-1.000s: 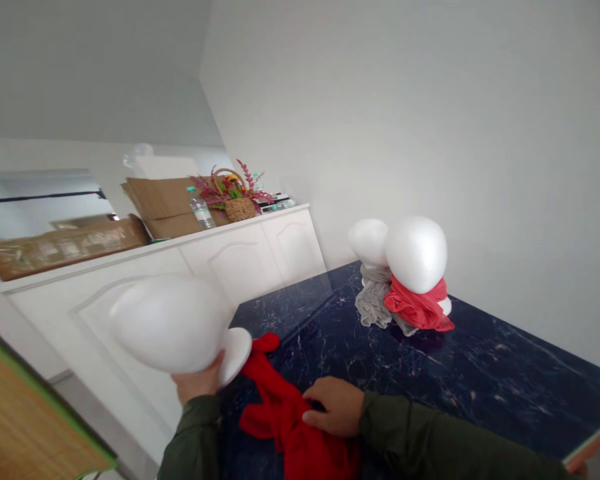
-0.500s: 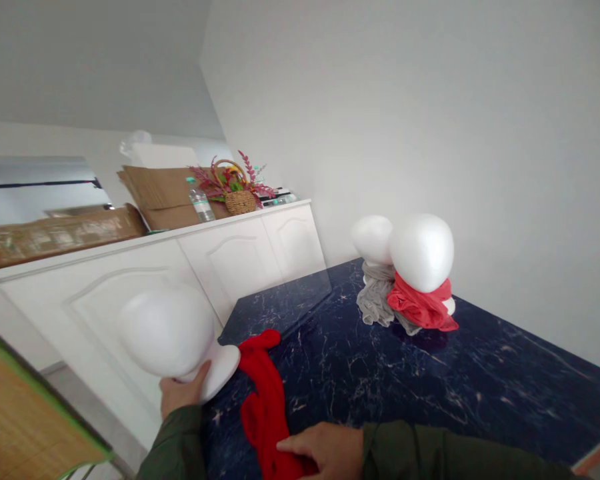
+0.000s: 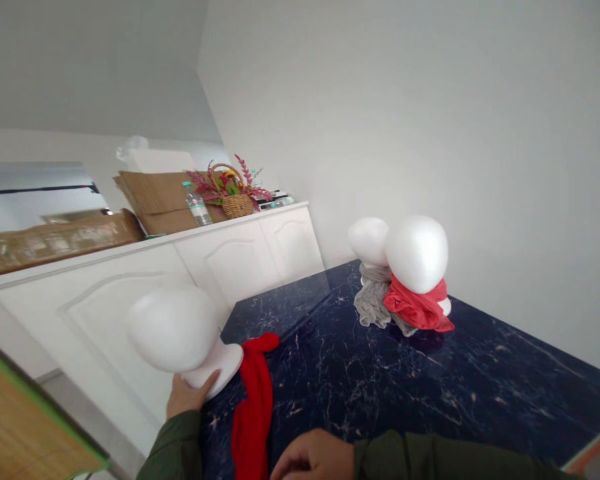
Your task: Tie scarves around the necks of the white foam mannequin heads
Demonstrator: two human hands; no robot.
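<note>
My left hand point(image 3: 189, 395) grips the base of a white foam mannequin head point(image 3: 175, 328), which stands tilted at the table's left edge. The fingers are closed around the near side of its round foot. Beside it, a bright red scarf point(image 3: 255, 393) lies stretched lengthwise down the table and runs out of the bottom of the view. My right hand point(image 3: 316, 455) is at the bottom edge, just right of the scarf, with its fingers curled. Its fingertips are cut off, so whatever they hold is hidden.
On the dark blue marbled table point(image 3: 330, 373), two more white foam heads stand near the wall. One has a grey scarf point(image 3: 373, 300) round its neck, the other a coral-red scarf point(image 3: 415, 303). A white cabinet point(image 3: 240, 257) behind carries cardboard, a bottle point(image 3: 197, 205) and a flower basket point(image 3: 237, 203).
The red scarf's near part has straightened and shifted left. My right hand has moved slightly down, its fingers now curled instead of extended over the scarf. The left foam head has shifted slightly right.
</note>
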